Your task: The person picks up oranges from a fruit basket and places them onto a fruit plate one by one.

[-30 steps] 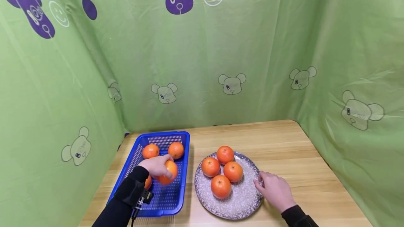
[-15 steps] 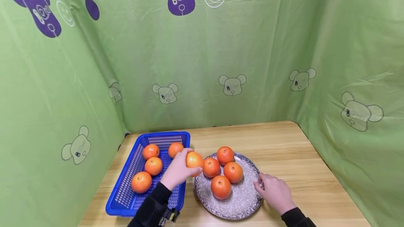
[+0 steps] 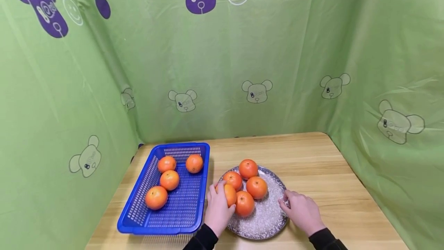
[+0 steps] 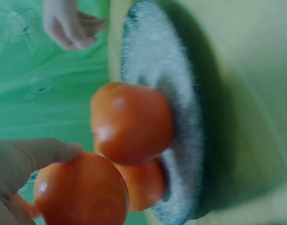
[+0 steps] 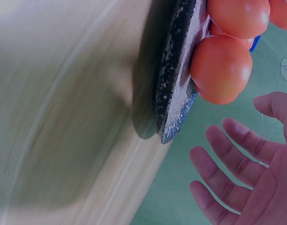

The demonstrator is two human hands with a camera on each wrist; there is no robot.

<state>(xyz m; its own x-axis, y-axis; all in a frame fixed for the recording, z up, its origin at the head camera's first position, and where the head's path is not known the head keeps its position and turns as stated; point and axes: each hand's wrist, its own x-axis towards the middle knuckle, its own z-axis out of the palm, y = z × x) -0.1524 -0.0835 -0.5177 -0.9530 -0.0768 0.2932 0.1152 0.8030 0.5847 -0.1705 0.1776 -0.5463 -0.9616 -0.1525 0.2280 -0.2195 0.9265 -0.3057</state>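
Note:
My left hand (image 3: 217,212) grips an orange (image 3: 229,195) at the left side of the speckled grey plate (image 3: 264,222). In the left wrist view the thumb presses on the top of this held orange (image 4: 82,192), close to other oranges on the plate. Several oranges (image 3: 257,187) are grouped on the plate's left and far part. By the plate's right rim is my right hand (image 3: 304,211), its fingers loosely bent. The right wrist view shows this right hand (image 5: 256,176) holding nothing, apart from the plate's dark rim (image 5: 164,103).
A blue plastic basket (image 3: 184,223) with slotted walls stands on the left of the wooden table (image 3: 312,153), with several oranges (image 3: 170,180) inside. Green printed sheeting (image 3: 215,61) hangs behind and along both sides.
My left hand has carried an orange out of the blue basket, rightward over its edge, to the plate's left side. The right hand has stayed by the plate's rim.

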